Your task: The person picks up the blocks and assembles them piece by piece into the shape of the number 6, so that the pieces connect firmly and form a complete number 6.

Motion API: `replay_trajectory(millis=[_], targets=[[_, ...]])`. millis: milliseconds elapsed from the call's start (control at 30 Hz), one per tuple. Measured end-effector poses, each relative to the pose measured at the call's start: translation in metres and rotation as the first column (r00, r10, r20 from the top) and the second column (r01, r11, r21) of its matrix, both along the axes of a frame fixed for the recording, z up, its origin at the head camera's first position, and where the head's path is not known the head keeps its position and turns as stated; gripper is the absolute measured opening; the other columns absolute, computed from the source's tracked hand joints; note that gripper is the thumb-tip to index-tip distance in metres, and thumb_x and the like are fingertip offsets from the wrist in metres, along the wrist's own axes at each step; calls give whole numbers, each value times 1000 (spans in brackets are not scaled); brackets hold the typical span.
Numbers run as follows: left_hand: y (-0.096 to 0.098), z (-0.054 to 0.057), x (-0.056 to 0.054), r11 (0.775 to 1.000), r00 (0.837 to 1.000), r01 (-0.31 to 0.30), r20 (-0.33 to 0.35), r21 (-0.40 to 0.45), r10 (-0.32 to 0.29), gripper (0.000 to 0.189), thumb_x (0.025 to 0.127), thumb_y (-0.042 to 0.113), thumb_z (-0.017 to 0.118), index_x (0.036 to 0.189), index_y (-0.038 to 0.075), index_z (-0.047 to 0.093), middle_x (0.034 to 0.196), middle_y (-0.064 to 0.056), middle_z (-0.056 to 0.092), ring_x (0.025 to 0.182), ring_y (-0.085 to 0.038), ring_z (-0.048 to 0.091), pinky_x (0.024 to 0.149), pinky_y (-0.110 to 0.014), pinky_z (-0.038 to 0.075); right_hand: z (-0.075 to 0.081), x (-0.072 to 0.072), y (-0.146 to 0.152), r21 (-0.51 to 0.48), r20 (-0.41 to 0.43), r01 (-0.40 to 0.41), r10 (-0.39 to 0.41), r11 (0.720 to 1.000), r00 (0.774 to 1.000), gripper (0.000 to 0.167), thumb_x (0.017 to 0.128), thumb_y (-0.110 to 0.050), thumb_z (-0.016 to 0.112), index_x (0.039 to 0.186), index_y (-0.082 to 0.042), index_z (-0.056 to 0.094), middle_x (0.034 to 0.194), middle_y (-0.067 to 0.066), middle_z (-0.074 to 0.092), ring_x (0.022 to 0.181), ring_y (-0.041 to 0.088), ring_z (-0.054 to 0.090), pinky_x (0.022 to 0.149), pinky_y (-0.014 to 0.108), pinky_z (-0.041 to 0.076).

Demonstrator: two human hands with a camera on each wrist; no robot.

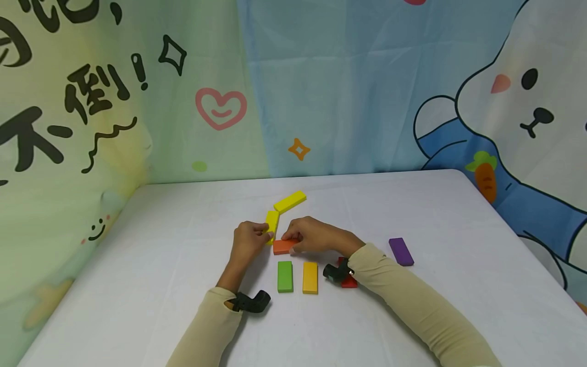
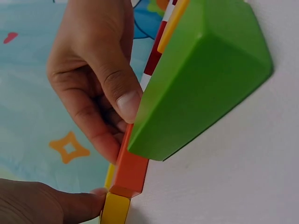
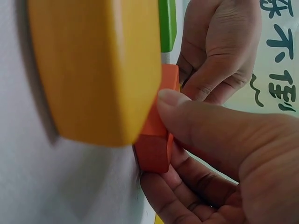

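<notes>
In the head view, my right hand (image 1: 317, 235) pinches an orange block (image 1: 281, 247) between thumb and fingers. The right wrist view shows the thumb on the orange block's (image 3: 156, 119) upper face and fingertips along its far side. My left hand (image 1: 249, 242) grips a yellow block (image 1: 273, 219) near its lower end, where the orange block meets it. A second yellow block (image 1: 290, 202) lies at an angle off the first one's far end. In the left wrist view, the orange block's end sits against the yellow block (image 2: 115, 208).
Nearer me lie a green block (image 1: 285, 277), an amber block (image 1: 310, 278) and a red block (image 1: 350, 281), the last partly hidden by the right wrist camera. A purple block (image 1: 401, 252) lies farther right on the white table (image 1: 137, 285). A printed curtain (image 1: 344, 102) hangs behind.
</notes>
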State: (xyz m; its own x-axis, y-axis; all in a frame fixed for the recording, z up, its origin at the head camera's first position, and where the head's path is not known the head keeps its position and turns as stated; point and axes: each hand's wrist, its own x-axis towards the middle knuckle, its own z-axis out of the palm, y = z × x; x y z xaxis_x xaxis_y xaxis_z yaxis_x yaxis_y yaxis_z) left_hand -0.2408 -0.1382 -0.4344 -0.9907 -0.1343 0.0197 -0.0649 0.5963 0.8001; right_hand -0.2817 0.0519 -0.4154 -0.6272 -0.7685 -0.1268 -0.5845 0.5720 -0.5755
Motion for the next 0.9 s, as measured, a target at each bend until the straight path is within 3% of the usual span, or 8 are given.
replay_trajectory(millis=[200, 533, 900], targets=[[2, 2, 1, 1000, 1000, 0, -15, -21, 0, 30, 86, 7, 73, 113, -6, 69, 112, -20, 66, 101, -27, 64, 79, -35, 56, 1, 1, 0, -7, -9, -7, 7, 1000, 1000, 33, 86, -11, 75, 119, -8, 70, 100, -4, 61, 88, 13, 52, 80, 27, 47], [-2, -2, 1, 1000, 999, 0, -50, -6, 0, 30, 84, 6, 74, 111, -7, 70, 110, -21, 67, 100, -30, 66, 77, -36, 56, 1, 1, 1, 3, -2, -16, 16, 1000, 1000, 36, 86, -12, 74, 122, -9, 69, 102, -4, 61, 89, 12, 53, 80, 25, 47], [-2, -7, 0, 999, 999, -21, -40, 35, 22, 30, 83, 8, 76, 111, -5, 71, 110, -20, 68, 97, -27, 67, 73, -32, 57, 2, 0, 4, -16, 5, -24, 24, 1000, 1000, 33, 89, -11, 71, 122, -6, 68, 102, -2, 62, 88, 11, 53, 82, 25, 47]])
